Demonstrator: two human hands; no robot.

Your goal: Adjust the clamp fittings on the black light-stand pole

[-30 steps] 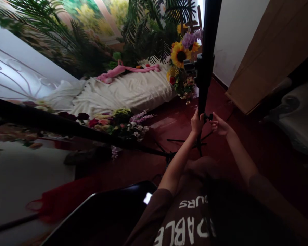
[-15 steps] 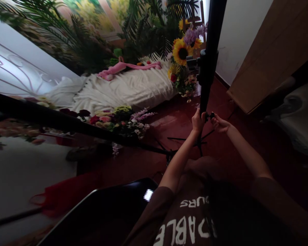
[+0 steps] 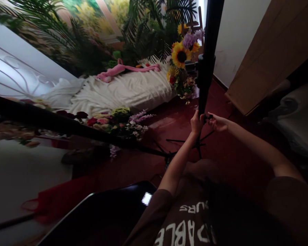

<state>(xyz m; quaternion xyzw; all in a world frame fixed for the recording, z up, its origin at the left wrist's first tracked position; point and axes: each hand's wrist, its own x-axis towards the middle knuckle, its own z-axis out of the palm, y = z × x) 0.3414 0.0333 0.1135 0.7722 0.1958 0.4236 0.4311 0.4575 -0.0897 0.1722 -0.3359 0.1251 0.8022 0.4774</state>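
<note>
A black light stand (image 3: 205,82) rises in front of me, its spread legs resting on the dark red floor. My left hand (image 3: 196,123) is wrapped round its pole, low down. Just right of the pole, my right hand (image 3: 218,122) has its fingers closed on a small black locking knob (image 3: 208,117) that sticks out from the stand. The fingertips partly cover the knob. Higher up the pole sits a collar with another black knob (image 3: 191,66).
A second black pole (image 3: 79,128) slants across the left side. Behind lie a white-draped bench (image 3: 133,89) with a pink plush toy (image 3: 118,69), sunflowers (image 3: 181,54) and mixed flowers (image 3: 118,119). A large brown panel (image 3: 267,61) leans at right; a dark glossy surface (image 3: 105,212) is near me.
My right wrist and forearm have turned and the elbow has swung outward to the right, fingers still at the knob. My left hand keeps its hold; the view has shifted slightly.
</note>
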